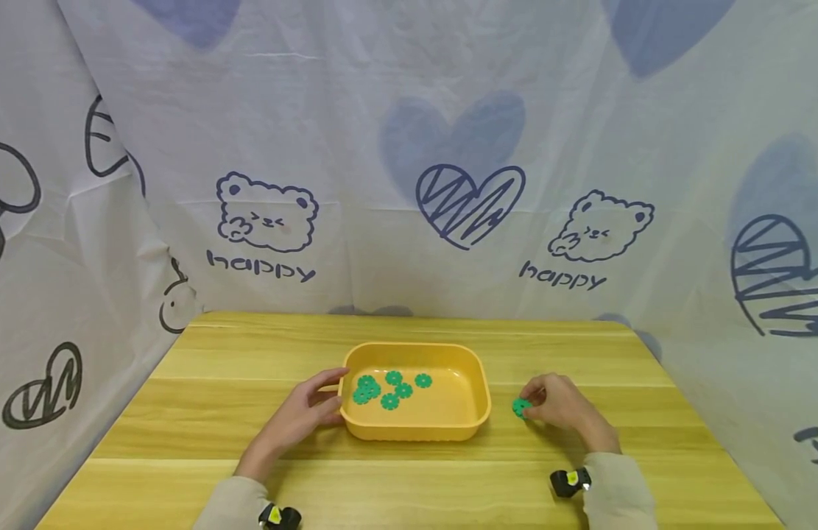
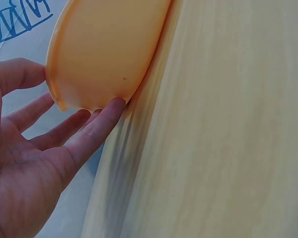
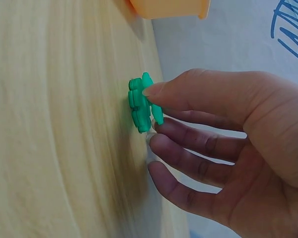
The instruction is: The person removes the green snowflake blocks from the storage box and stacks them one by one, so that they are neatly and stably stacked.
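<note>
A yellow plastic basin (image 1: 418, 433) stands on the table, with several green snowflake discs (image 1: 390, 401) lying flat inside, mostly toward its left half. My left hand (image 1: 299, 419) is at the basin's left end; in the left wrist view its fairly straight fingers touch the outer wall. To the right of the basin, my right hand (image 1: 564, 403) pinches a green snowflake disc (image 3: 158, 115) between thumb and fingers, just above the table. Against that tilted disc, further green discs (image 3: 139, 106) lie stacked on the tabletop; how many cannot be made out.
The wooden table (image 1: 302, 486) has its far edge against a pale hanging cloth (image 1: 369, 250) printed with hearts and bears. More cloth hangs at both sides. A small black camera sits on each wrist.
</note>
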The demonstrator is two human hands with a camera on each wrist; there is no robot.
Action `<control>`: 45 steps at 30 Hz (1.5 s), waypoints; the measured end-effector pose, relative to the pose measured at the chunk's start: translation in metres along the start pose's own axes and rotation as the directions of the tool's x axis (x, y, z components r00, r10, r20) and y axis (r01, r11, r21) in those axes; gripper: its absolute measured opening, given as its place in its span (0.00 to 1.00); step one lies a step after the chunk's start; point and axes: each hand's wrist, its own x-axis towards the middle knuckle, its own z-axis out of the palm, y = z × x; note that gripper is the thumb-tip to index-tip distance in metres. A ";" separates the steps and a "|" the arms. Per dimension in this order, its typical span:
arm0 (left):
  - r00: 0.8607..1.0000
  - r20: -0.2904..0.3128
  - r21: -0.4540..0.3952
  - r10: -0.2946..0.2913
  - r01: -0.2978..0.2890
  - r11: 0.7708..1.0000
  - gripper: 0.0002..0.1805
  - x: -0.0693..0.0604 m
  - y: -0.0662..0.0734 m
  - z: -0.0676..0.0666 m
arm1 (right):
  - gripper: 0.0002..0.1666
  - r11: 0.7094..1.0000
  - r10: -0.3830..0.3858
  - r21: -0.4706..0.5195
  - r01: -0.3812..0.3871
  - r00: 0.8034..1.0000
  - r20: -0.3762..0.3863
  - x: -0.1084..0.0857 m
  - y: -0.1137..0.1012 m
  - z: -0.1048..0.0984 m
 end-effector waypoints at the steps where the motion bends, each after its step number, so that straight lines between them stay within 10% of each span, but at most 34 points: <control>1: 1.000 -0.002 0.002 0.001 -0.001 1.000 0.29 0.000 0.000 0.000 | 0.12 1.000 0.003 0.004 -0.003 1.000 0.002 0.000 0.000 0.000; 45: 1.000 0.006 0.011 -0.003 0.003 1.000 0.30 -0.001 0.002 -0.001 | 0.12 0.999 0.030 0.022 -0.030 0.999 0.016 0.000 0.004 0.002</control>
